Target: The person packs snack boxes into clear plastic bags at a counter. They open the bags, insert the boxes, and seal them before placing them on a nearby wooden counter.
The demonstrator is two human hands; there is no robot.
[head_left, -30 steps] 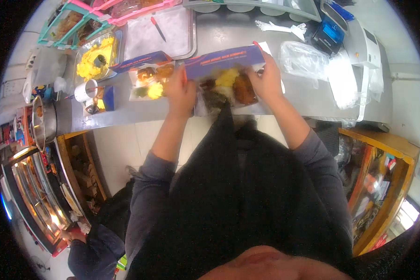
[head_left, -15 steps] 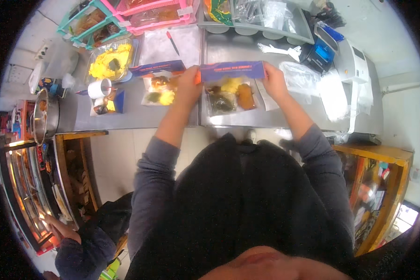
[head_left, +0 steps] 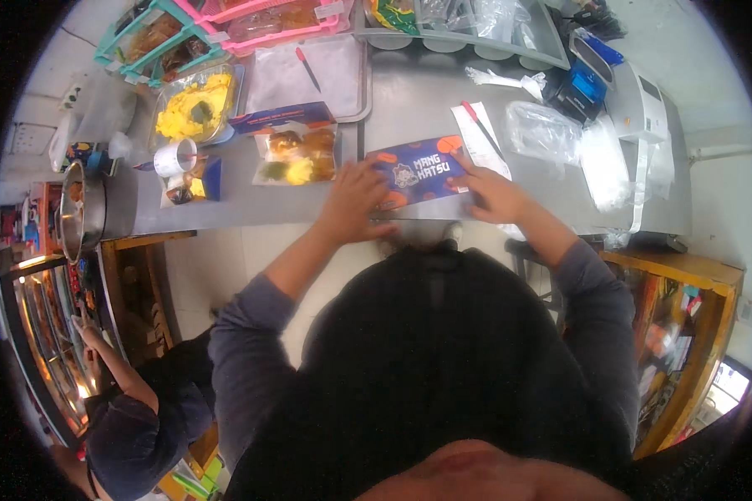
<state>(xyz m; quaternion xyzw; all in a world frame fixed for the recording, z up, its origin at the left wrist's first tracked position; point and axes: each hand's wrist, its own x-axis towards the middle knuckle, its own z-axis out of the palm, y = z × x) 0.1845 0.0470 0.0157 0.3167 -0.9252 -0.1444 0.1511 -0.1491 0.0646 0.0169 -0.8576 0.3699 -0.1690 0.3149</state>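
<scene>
A food box (head_left: 422, 171) with a blue and orange printed lid lies closed on the steel counter in front of me. My left hand (head_left: 355, 200) rests on its left end, fingers stretched over the lid and thumb spread away. My right hand (head_left: 491, 194) touches the right end, its fingers extended onto the lid. The food inside is hidden. To the left stands an open food box (head_left: 297, 159) with yellow rice and brown pieces, its lid raised. Farther left is another open box (head_left: 199, 179) with a white cup (head_left: 175, 156) on it.
Behind the closed box are a paper slip (head_left: 480, 138) and a red-capped pen (head_left: 486, 129). A tray of yellow rice (head_left: 194, 108), a white-lined tray (head_left: 342, 79) and baskets (head_left: 267, 29) stand farther back. Plastic bags (head_left: 543, 134) and a printer (head_left: 635, 108) are right. Another person (head_left: 146, 426) works lower left.
The box's raised lid has come down over its food. Both hands have moved nearer to me, from the lid's upper corners onto the closed box. The other person's arm has shifted.
</scene>
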